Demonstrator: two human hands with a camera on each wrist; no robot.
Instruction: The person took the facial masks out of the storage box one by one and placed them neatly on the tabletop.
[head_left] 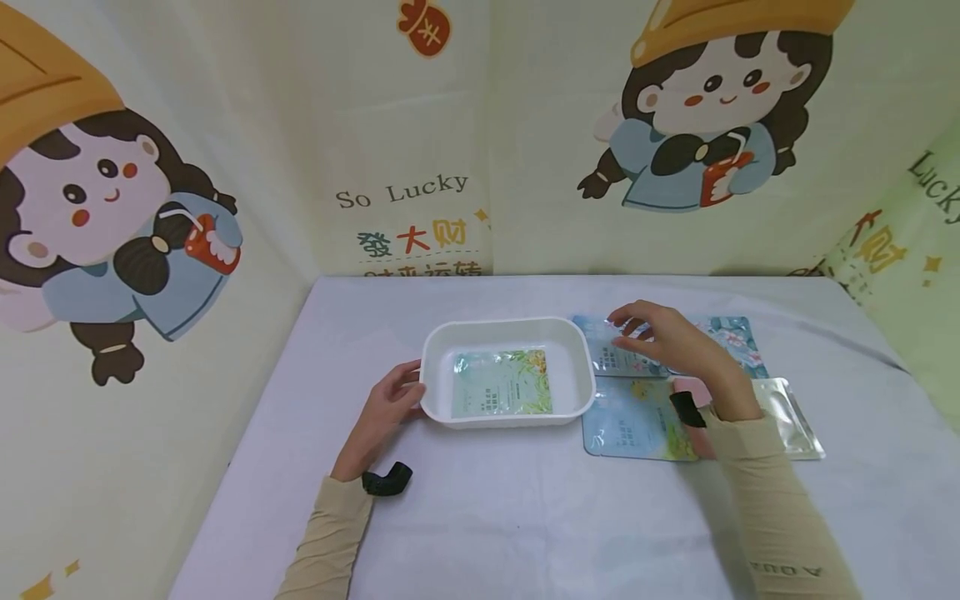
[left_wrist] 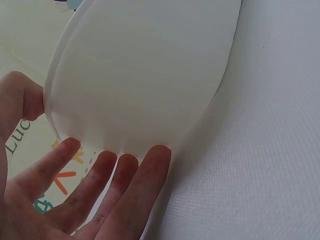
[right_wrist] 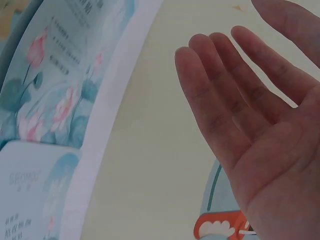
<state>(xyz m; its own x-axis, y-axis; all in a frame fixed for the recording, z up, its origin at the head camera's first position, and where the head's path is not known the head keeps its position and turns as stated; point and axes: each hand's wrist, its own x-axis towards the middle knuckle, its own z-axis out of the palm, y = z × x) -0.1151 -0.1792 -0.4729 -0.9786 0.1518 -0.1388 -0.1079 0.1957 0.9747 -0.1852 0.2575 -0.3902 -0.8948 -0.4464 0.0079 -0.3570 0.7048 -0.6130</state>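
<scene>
My left hand (head_left: 386, 408) holds the left end of a white plastic tray (head_left: 510, 422). In the left wrist view its thumb meets the rim and its fingertips (left_wrist: 159, 155) press on the outer wall. Inside the tray lies a pale green sheet mask packet (head_left: 498, 385) with a leafy print. Above the packets right of the tray hovers my right hand (head_left: 663, 337), fingers loosely spread and holding nothing. Nearest under it is a blue lotus-print packet (head_left: 618, 362). Another flowered blue packet (head_left: 731, 333) lies farther right, partly covered by the hand in the head view.
In the near row beside the tray lie a light blue packet (head_left: 630, 425), a pink packet (head_left: 692, 388) mostly behind the right wrist, and a silver packet (head_left: 791, 421). A white cloth (head_left: 517, 525) covers the table. Printed cartoon curtains (head_left: 540, 167) stand behind and at both sides.
</scene>
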